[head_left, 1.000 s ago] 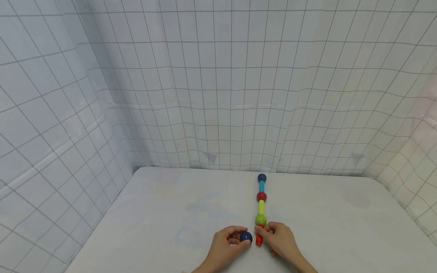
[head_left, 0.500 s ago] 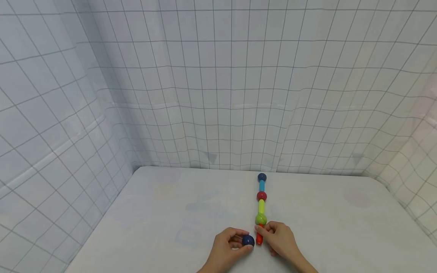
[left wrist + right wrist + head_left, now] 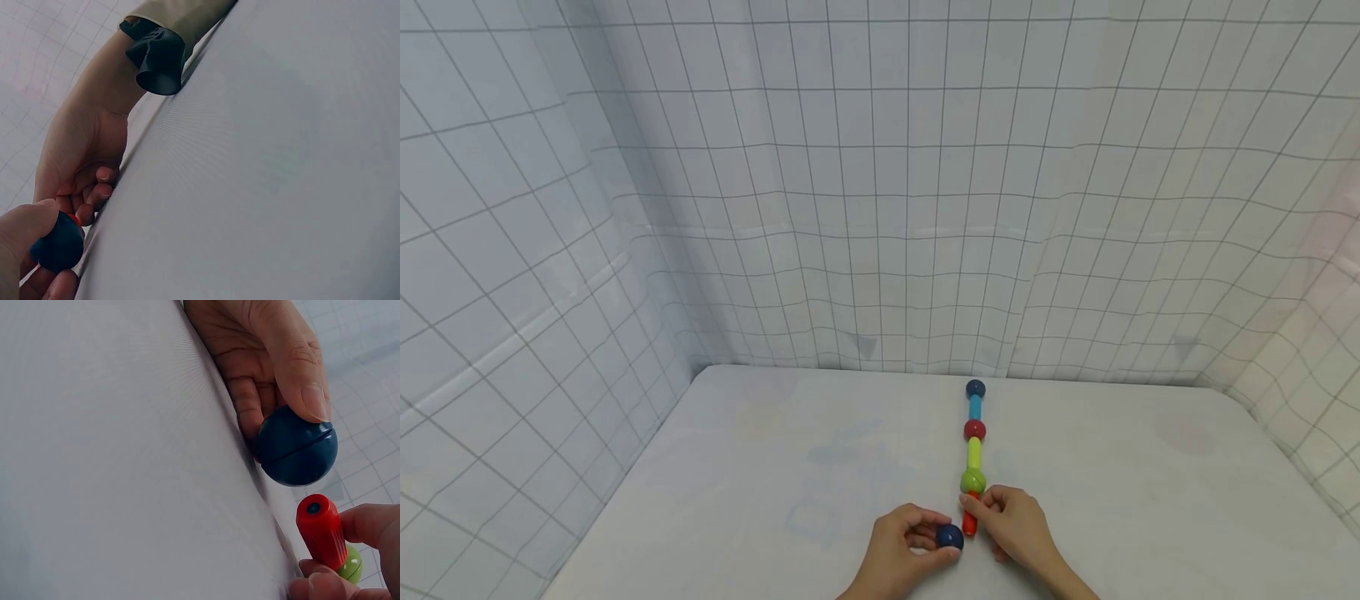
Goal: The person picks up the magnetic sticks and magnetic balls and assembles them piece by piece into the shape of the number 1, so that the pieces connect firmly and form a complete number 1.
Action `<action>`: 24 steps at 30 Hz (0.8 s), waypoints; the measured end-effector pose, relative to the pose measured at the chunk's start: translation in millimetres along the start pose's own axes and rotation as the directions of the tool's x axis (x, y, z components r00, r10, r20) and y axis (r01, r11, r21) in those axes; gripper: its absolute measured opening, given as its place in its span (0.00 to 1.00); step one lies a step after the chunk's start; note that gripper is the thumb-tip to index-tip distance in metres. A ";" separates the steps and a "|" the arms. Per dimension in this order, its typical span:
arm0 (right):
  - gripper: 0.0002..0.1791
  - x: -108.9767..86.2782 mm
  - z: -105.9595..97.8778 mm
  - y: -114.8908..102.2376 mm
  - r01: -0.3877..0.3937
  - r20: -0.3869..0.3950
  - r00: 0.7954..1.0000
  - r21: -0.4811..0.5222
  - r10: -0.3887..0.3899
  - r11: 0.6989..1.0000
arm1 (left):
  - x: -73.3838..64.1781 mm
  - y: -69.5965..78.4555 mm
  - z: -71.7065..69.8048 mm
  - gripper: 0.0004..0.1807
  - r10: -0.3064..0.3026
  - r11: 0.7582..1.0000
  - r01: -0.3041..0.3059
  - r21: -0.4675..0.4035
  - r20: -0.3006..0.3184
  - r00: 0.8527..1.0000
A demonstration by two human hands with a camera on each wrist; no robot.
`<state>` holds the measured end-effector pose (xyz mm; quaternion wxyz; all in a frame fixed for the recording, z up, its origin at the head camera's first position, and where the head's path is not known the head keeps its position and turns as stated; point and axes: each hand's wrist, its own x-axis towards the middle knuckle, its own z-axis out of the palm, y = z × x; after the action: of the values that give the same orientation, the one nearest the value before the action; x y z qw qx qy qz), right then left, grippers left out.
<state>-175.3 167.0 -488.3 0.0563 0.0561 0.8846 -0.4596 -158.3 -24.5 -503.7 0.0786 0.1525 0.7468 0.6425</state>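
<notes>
Between thumb and fingers, my left hand (image 3: 901, 550) holds a dark blue ball (image 3: 297, 447) with a seam round its middle. My right hand (image 3: 1017, 525) pinches a short red rod (image 3: 320, 531), whose near end faces the right wrist camera with a dark round spot in it. At its far end the red rod meets a green ball (image 3: 973, 481). Beyond that, in one line, come a yellow-green rod (image 3: 974, 452), a red ball (image 3: 974, 430), a light blue rod (image 3: 975, 407) and another dark blue ball (image 3: 975, 389). A small gap separates the held ball from the red rod.
A white-covered table (image 3: 737, 467) lies under both hands. White grid-patterned cloth (image 3: 880, 208) rises behind it and at both sides. The line of balls and rods runs from my hands to near the table's back edge.
My left hand has shifted slightly right and nearer to me, carrying the dark blue ball toward the red rod's near end. The right hand has stayed almost still.
</notes>
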 end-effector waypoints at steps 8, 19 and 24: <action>0.22 0.3 0.5 -1.3 -0.011 -0.004 1.000 -0.012 0.011 1.000 | -1.3 -1.3 0.4 0.17 0.048 0.998 -0.049 0.030 0.015 0.999; 0.22 -0.5 -0.4 -1.6 0.008 -0.005 1.000 -0.003 -0.008 1.000 | -1.6 -2.4 1.9 0.17 0.062 0.998 -0.062 0.019 0.021 0.998; 0.22 -0.9 -0.8 -1.3 0.015 -0.003 1.000 0.001 -0.015 1.000 | -2.4 -1.9 3.6 0.17 0.057 0.998 -0.058 0.004 0.025 0.998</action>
<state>-174.7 166.9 -486.7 0.0514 0.0499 0.8849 -0.4603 -155.1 -22.2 -506.3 0.0691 0.1822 0.7428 0.6406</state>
